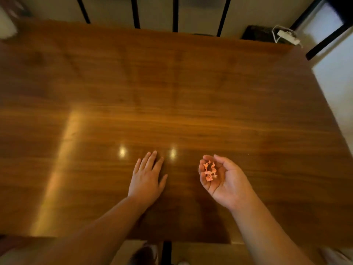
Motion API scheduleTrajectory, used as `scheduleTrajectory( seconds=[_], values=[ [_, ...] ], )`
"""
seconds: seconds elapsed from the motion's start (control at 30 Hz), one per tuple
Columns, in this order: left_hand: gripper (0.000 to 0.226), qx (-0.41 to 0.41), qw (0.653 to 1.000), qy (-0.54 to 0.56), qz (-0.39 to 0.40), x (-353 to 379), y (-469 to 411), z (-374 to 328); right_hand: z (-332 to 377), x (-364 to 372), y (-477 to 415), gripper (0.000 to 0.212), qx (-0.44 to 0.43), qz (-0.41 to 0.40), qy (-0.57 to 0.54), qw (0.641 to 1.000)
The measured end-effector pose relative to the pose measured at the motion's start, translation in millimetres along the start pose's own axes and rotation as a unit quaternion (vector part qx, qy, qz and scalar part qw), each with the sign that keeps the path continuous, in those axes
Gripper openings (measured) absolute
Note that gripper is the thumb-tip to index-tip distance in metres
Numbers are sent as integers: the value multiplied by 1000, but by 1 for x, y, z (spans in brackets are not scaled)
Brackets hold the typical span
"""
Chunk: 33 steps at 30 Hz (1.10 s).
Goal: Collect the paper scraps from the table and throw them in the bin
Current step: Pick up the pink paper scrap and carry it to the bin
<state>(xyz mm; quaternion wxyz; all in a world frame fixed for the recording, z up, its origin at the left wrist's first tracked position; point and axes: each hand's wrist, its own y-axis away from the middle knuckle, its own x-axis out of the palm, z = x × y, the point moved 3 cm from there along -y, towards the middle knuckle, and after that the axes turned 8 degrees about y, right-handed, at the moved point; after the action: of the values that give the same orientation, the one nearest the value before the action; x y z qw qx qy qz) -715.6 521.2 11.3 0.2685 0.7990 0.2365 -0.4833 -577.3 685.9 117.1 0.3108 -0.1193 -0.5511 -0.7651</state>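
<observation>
My right hand [223, 180] is turned palm up above the near part of the wooden table [172, 92], fingers curled around a small clump of orange-pink paper scraps [210, 171]. To its left, my left hand [148, 176] lies flat, palm down on the tabletop, fingers spread and holding nothing. I see no loose scraps on the wood around the hands. No bin shows for certain.
Black bars of chair backs [175, 14] stand beyond the far edge. A dark object [257, 33] and a white power strip with cord [288, 37] lie on the floor at the far right. The table's near edge [191, 240] runs just below my forearms.
</observation>
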Motion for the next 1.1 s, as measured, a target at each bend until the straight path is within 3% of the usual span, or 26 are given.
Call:
scheduleTrajectory(
  seconds=[0.13,0.23,0.33,0.5,0.77,0.83,0.97,1.1],
  values=[
    [60,-45,996,36,64,12,112,-12,-49,-25,61,28,67,13,53,996],
    [37,-92,982,148,66,12,196,-25,-88,-43,106,29,114,12,104,988],
    [15,-186,949,254,37,21,285,-31,-123,-58,145,27,129,26,162,978],
    [4,-335,888,316,6,54,414,-19,-179,-74,184,28,167,47,276,945],
    [12,-532,727,429,-60,105,595,-1,-302,-47,189,33,266,100,456,843],
    [13,-578,671,455,-90,122,647,3,-345,-27,191,34,285,132,492,812],
    [16,-655,567,486,-116,161,736,4,-426,17,194,26,309,174,538,764],
    [14,-701,484,510,-125,198,823,13,-529,68,210,17,328,209,578,718]
  ],
)
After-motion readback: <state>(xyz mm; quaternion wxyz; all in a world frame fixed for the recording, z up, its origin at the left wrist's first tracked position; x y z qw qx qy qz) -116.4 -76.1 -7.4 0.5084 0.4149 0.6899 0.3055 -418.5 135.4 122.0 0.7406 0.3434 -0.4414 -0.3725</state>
